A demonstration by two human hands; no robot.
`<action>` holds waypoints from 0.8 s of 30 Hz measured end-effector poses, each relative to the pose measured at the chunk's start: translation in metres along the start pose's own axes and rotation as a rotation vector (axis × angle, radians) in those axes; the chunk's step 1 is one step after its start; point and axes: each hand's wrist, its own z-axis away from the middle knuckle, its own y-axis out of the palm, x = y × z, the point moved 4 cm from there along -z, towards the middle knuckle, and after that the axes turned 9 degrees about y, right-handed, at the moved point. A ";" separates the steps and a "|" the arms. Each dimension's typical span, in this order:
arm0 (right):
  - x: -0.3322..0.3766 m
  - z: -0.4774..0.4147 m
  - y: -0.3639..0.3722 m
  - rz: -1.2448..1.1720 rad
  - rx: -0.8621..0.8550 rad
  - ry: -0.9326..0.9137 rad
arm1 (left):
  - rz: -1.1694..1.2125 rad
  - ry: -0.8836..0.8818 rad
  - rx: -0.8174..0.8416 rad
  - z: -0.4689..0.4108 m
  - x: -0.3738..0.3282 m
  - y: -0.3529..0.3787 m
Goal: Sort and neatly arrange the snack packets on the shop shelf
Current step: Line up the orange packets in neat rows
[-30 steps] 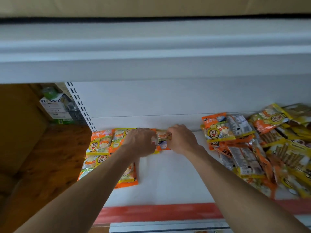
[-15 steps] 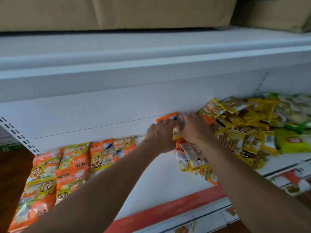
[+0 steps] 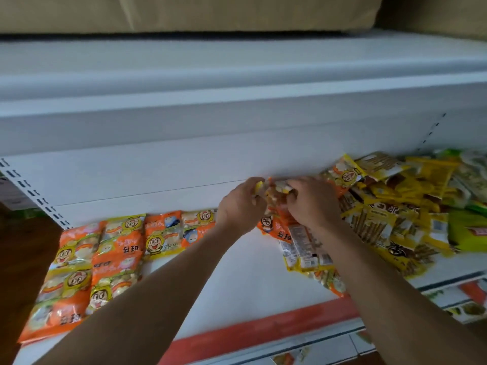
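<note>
Across the lower half of the head view runs a white shelf (image 3: 237, 280) with a red strip (image 3: 263, 327) along its front edge and a plain white back panel (image 3: 158, 175) behind it. Above it juts the thick front of an upper shelf (image 3: 237, 83), and on that sits a cardboard box (image 3: 184, 11), cut off by the top of the frame. On the right part of the white shelf lies a jumbled pile (image 3: 395, 206) of yellow, orange and brown snack packets, heaped over one another at all angles, with a green packet (image 3: 469, 230) at its far right. On the left part lie the arranged rows (image 3: 105, 254) of orange cartoon-face packets, flat and overlapping in columns from the back panel toward the front edge. Bare shelf separates the rows from the pile. Both forearms reach in from the bottom of the frame to the back of the shelf, at the left edge of the pile. The left hand (image 3: 242, 204) and the right hand (image 3: 313, 201) sit close together, fingers curled, and between them they pinch an orange-and-yellow packet (image 3: 274, 188), the left at its left end and the right at its right end. That packet is held just above the pile's nearest orange packets, close to the back panel.
</note>
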 end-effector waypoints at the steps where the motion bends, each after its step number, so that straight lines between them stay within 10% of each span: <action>1: 0.007 0.000 -0.007 -0.038 -0.059 -0.021 | 0.125 -0.061 -0.045 0.002 0.008 -0.010; 6: 0.049 0.010 -0.017 -0.612 -0.060 0.057 | 0.414 -0.146 -0.318 0.031 0.051 -0.075; 13: 0.143 0.044 0.026 -0.612 -0.018 -0.195 | -0.357 0.106 -0.393 0.083 0.090 -0.130; 24: 0.173 0.073 0.093 -0.115 0.307 -0.503 | -0.564 -0.068 0.403 0.097 0.140 -0.081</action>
